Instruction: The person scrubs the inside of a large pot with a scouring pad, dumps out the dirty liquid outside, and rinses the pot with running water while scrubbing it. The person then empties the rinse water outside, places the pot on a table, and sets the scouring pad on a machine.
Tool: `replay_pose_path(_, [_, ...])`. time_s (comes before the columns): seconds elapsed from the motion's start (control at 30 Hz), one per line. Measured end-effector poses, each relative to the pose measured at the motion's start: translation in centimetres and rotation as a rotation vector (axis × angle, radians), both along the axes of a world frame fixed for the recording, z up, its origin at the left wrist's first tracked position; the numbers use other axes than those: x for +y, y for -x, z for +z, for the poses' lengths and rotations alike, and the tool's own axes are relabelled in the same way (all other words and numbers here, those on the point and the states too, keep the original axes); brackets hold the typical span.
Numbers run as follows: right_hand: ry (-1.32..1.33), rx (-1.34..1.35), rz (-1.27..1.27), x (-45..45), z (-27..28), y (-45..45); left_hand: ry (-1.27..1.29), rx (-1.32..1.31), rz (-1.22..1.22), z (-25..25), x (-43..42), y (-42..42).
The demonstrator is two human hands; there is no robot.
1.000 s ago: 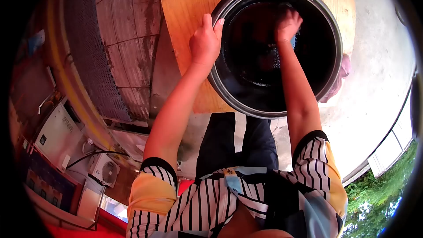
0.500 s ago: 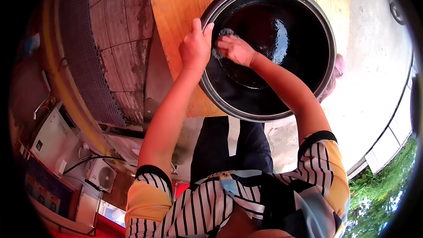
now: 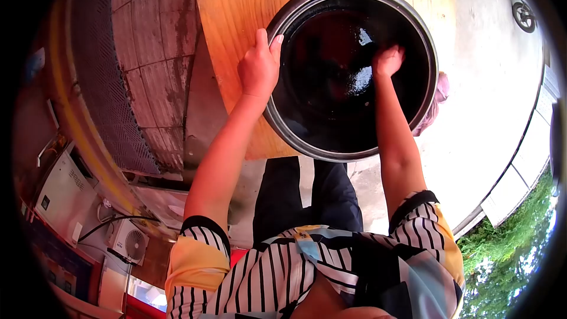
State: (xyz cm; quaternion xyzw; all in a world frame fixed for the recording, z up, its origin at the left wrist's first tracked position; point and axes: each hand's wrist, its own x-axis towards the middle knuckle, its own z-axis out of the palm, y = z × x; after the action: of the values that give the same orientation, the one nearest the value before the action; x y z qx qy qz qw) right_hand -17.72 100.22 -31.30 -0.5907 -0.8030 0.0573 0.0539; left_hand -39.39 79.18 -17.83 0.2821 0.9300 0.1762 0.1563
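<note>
A large, round black pot [image 3: 331, 124] sits on a wooden table, its inside wet and glossy with bright reflections. My left hand [image 3: 258, 66] grips its left rim, thumb over the edge. Inside the pot, near the far right wall, my right hand [image 3: 388, 60] has its fingers curled and pressed towards the side. The dark wire scouring pad seen in that hand a moment earlier is hidden now by the hand and the dark wall.
The wooden table [image 3: 236, 0] reaches under the pot, with its edge close to my legs. A pinkish cloth [image 3: 436, 103] hangs at the pot's right side. Paving and a dark mat [image 3: 127, 82] lie to the left, pale concrete [image 3: 484, 112] to the right.
My right hand has swept across the pot from the left wall to the right side. My left hand keeps its hold on the rim. The pot appears slightly further left in view.
</note>
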Motion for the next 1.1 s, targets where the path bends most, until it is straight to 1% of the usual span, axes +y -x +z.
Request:
replay_pose_path(0.03, [-0.099, 0.043, 0.023, -0.3, -0.8, 1.8, 0.001, -0.001, -0.006, 0.1, 0.0, 0.1])
replay_pose_path(0.07, [-0.077, 0.143, 0.114, -1.5, 1.5, 5.3, 0.0, 0.007, -0.003, 0.2, 0.3, 0.5])
replay_pose_path(0.1, [-0.086, 0.193, 0.321, -1.8, 1.0, 7.9, 0.002, 0.011, 0.003, 0.3, 0.4, 0.6])
replay_pose_path(0.13, [-0.053, 0.209, 0.39, -3.5, 1.0, 11.0, 0.014, 0.003, 0.007, 0.3, 0.1, 0.1])
replay_pose_path(0.17, [-0.1, 0.217, 0.324, -5.4, 1.0, 12.8, 0.02, -0.002, 0.004, 0.3, -0.3, -0.5])
replay_pose_path(0.2, [-0.11, 0.263, 0.382, -6.9, 1.7, 13.0, 0.013, 0.004, 0.001, 0.2, -0.3, -0.4])
replay_pose_path(0.23, [0.035, 0.373, 0.598, -8.5, 1.7, 12.5, -0.004, 0.017, -0.002, 0.0, 0.0, 0.0])
replay_pose_path(0.27, [0.184, 0.387, 0.752, -11.8, 2.9, 12.2, -0.017, 0.057, 0.004, -0.3, 0.0, 0.0])
replay_pose_path(0.3, [0.277, 0.436, 0.76, -15.5, 3.5, 11.5, -0.005, 0.031, -0.003, -0.4, 0.0, 0.1])
replay_pose_path(0.33, [0.305, 0.412, 0.773, -17.9, 3.6, 10.0, -0.012, 0.032, 0.0, -0.3, -0.1, 0.0])
replay_pose_path(0.37, [0.34, 0.327, 0.875, -18.4, 3.8, 8.3, -0.021, 0.042, 0.004, -0.3, -0.1, 0.1])
replay_pose_path(0.43, [0.355, 0.304, 1.193, -14.4, 3.9, 7.4, -0.025, 0.05, 0.0, -0.4, -0.1, 0.1])
replay_pose_path(0.47, [0.257, 0.225, 1.394, -11.6, 3.6, 8.0, -0.025, 0.054, -0.004, -0.5, -0.1, 0.0])
replay_pose_path(0.5, [0.173, 0.202, 1.453, -9.2, 3.0, 8.6, -0.035, 0.063, -0.016, -0.6, 0.0, 0.0])
replay_pose_path(0.53, [0.098, 0.128, 1.346, -6.4, 3.1, 9.7, -0.04, 0.066, -0.027, -0.6, -0.1, 0.1])
replay_pose_path(0.57, [0.092, 0.029, 1.256, -3.0, 3.4, 10.0, -0.042, 0.069, -0.029, -0.7, -0.2, 0.1])
replay_pose_path(0.6, [0.058, -0.018, 1.312, -0.1, 3.0, 9.2, -0.037, 0.063, -0.035, -0.6, -0.2, 0.1])
replay_pose_path(0.67, [0.052, -0.132, 1.129, 2.8, 3.4, 5.4, -0.032, 0.022, -0.028, -0.7, -0.4, 0.0])
replay_pose_path(0.73, [0.102, -0.282, 0.904, 3.1, 4.0, 0.9, -0.038, 0.04, -0.017, -0.8, -0.3, 0.1])
replay_pose_path(0.8, [0.185, -0.438, 0.703, 1.5, 4.1, -3.0, -0.038, 0.037, -0.001, -0.6, -0.3, 0.0])
replay_pose_path(0.83, [0.209, -0.468, 0.636, 0.1, 4.1, -4.7, -0.039, 0.036, 0.009, -0.5, -0.3, -0.1])
replay_pose_path(0.87, [0.291, -0.518, 0.515, -1.5, 3.7, -6.0, -0.047, 0.039, 0.014, -0.4, -0.2, -0.1])
replay_pose_path(0.9, [0.286, -0.533, 0.48, -3.3, 3.4, -7.2, -0.053, 0.04, 0.016, -0.3, -0.1, -0.2])
replay_pose_path(0.93, [0.411, -0.555, 0.396, -4.7, 3.9, -7.4, -0.058, 0.043, 0.016, -0.2, -0.1, -0.2])
replay_pose_path(0.97, [0.495, -0.564, 0.376, -6.1, 4.6, -7.7, -0.045, 0.041, 0.02, -0.3, -0.1, -0.2])
replay_pose_path(1.0, [0.524, -0.538, 0.328, -7.8, 4.2, -8.1, -0.033, 0.038, 0.02, -0.3, -0.2, -0.2])
replay_pose_path(1.03, [0.644, -0.461, 0.328, -9.7, 3.1, -9.1, -0.021, 0.036, 0.021, -0.4, -0.2, -0.2])
replay_pose_path(1.1, [0.776, -0.358, 0.342, -14.4, 5.0, -6.9, -0.023, 0.031, 0.033, -0.3, -0.1, -0.2])
